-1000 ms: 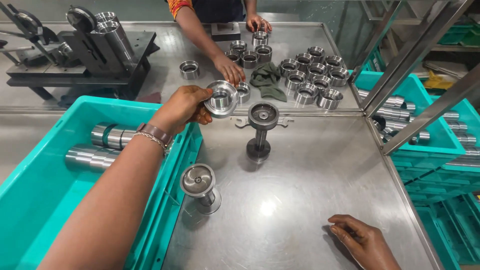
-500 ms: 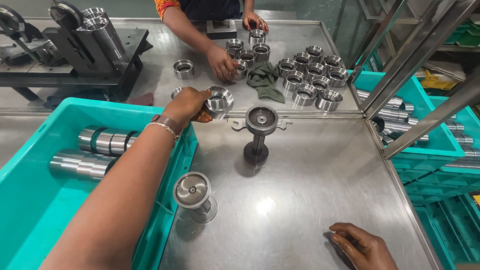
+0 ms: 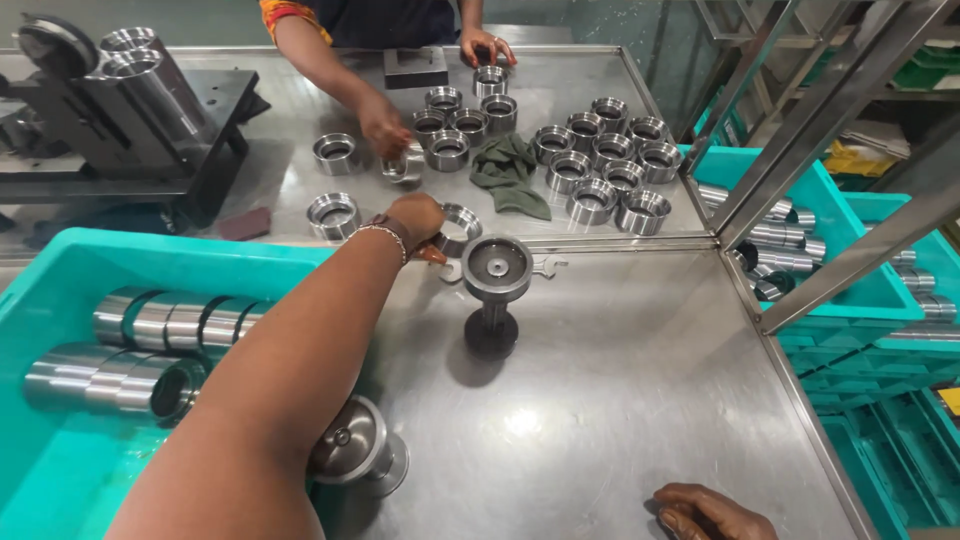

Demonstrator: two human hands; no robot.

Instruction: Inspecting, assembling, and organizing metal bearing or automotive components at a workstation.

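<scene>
My left hand [image 3: 415, 218] reaches forward over the table seam and grips a short steel ring [image 3: 463, 224], low at the near edge of the far table. Just to its right stands a steel mushroom-shaped fixture [image 3: 497, 272] on a round base, with a flat wrench [image 3: 545, 265] lying behind it. My right hand [image 3: 712, 512] rests on the steel table [image 3: 640, 400] at the bottom edge, fingers curled, holding nothing. A second round-headed fixture [image 3: 355, 450] lies tilted under my left forearm.
A co-worker's hands [image 3: 385, 125] handle rings across the far table, among several steel rings [image 3: 600, 175] and a green cloth [image 3: 510, 170]. A teal crate [image 3: 60, 270] at left holds steel cylinders [image 3: 150, 320]. A black press [image 3: 130, 100] stands back left; teal bins [image 3: 830, 215] and frame posts [image 3: 800, 120] stand right.
My left hand has carried the steel ring forward and down, from above the fixture to the near edge of the far table. The right hand has barely moved.
</scene>
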